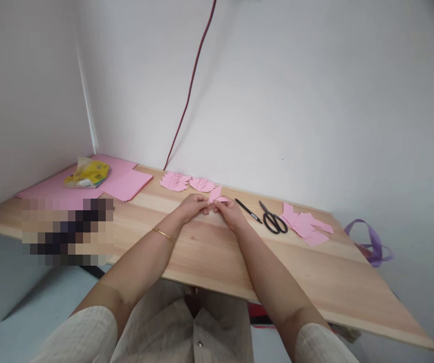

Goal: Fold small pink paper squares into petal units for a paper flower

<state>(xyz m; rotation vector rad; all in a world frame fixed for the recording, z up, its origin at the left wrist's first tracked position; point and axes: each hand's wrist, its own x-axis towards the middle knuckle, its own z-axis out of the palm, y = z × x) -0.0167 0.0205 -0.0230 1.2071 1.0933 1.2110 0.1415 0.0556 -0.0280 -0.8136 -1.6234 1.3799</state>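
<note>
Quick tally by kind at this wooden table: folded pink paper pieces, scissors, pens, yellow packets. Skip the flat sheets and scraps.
Folded pink pieces: 3, one held between left hand and right hand
Scissors: 1
Pen: 1
Yellow packet: 1
Total: 6

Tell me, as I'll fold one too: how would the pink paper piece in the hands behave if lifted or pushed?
The pink paper piece, pinched by left hand and right hand, looks thin: probably light, floppy, easily creased. Flat, it should slide, not roll.
</note>
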